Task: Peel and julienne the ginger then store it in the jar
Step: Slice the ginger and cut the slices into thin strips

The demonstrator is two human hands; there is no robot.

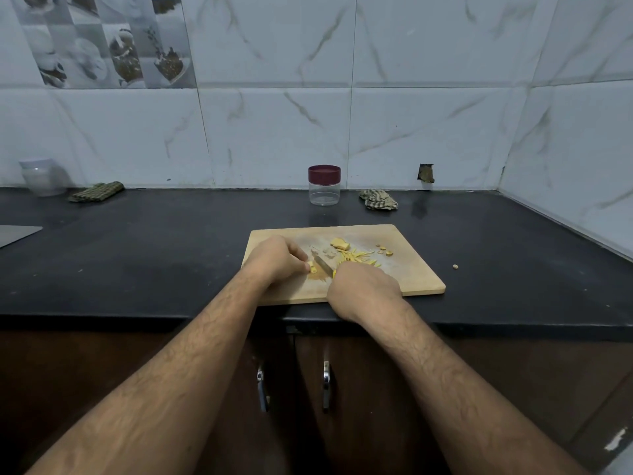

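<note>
On the wooden cutting board [411,279], my left hand [275,260] pinches a small yellow ginger piece [312,267] against the wood. My right hand [363,289] grips a knife [322,264] by its handle, which the hand hides; the blade lies just right of the ginger piece. Cut ginger strips [358,258] are scattered behind my right hand. A larger peeled ginger chunk [339,244] lies further back, with small trimmings [385,250] to its right. The clear jar [324,193], its maroon lid on, stands behind the board by the wall.
The board lies on a black counter [154,252]. A crumpled cloth [378,199] sits right of the jar, a folded green cloth [96,191] and a white-lidded container [42,176] at the far left. One ginger bit [455,266] lies off the board. Cabinet handles [326,383] are below.
</note>
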